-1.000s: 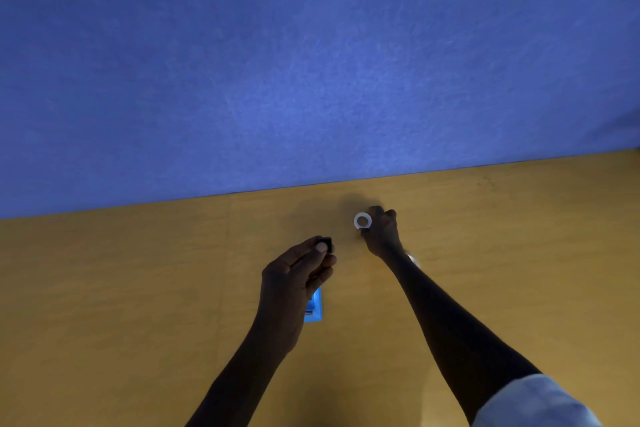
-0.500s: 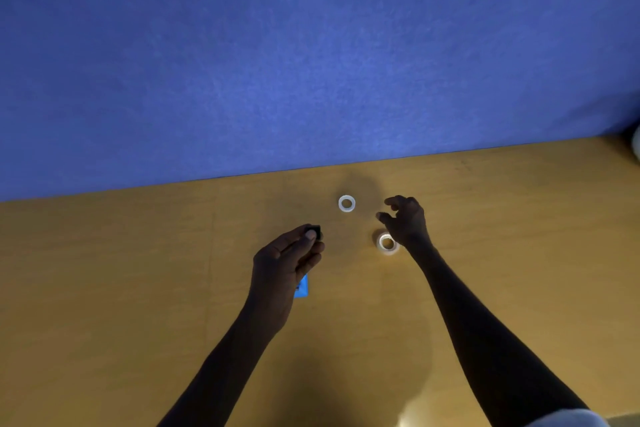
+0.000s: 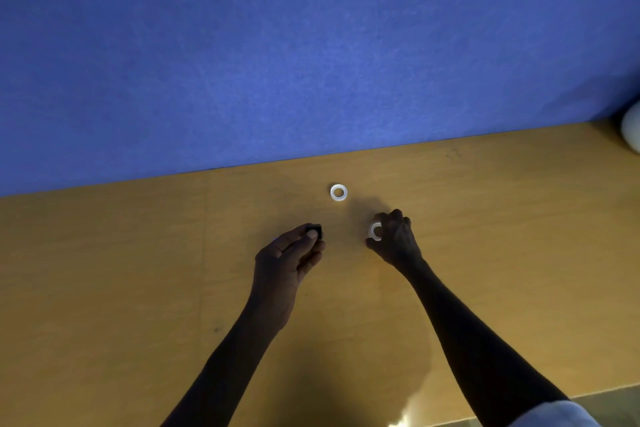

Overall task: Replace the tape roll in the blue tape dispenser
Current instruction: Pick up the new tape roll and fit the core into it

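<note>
The right hand [image 3: 394,236] is curled down over a tape roll [image 3: 375,231] lying flat on the bench [image 3: 121,270], thumb on the near side and fingers [image 3: 396,217] over the far side. The grip looks closed round the rim, though whether the roll has left the bench cannot be told. This is probably the fresh roll, being taken to go on the hub.

The left hand [image 3: 287,260] sits just left of that roll, held a little above the bench, pinching a small black piece [image 3: 316,231] between thumb and fingertips; its grip is shut on it. The piece is most likely the dispenser's hub (too small and dark to be sure), kept up and turned toward the roll so the roll can be slid onto it.

A white ring [image 3: 338,192] lies flat beyond the roll, toward the blue wall [image 3: 311,45], well clear of both hands: apparently the spent core, set out of the way.

The dispenser itself is not visible; it may lie under the left hand.
</note>
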